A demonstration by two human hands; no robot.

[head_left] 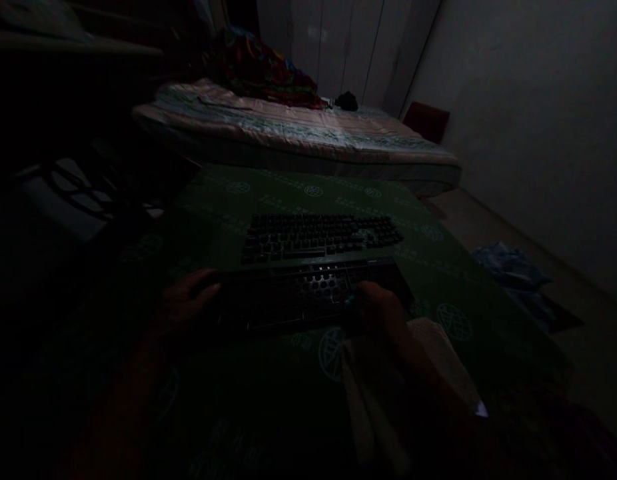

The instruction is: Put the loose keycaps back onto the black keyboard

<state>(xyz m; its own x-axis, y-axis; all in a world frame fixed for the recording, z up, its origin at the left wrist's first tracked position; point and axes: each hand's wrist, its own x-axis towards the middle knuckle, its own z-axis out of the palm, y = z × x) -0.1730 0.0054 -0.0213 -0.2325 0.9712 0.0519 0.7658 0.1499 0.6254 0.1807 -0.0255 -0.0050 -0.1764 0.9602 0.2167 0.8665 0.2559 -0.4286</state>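
Here we are in a very dark room, and in front of us a black keyboard base [278, 300] lies across the green table [188, 193], its long side facing us. Just beyond it sit the loose keys [298, 233], spread in keyboard rows, with the table's pale print showing through a gap toward the right.

Our left hand [188, 297] is at the base's left end, part open, thumb and fingers bent toward the edge; how firmly it grips, we can't tell in this gloom. Over on the right part of the base, our right hand [381, 303] has its fingers curled in, and something small and bluish shows by the fingertips, too dark for us to name or to say whether it's held.

A pale cloth [438, 343] lies around our right forearm on the table. Behind the table we have a bed [288, 133] with a red patterned blanket [273, 73] heaped on it.
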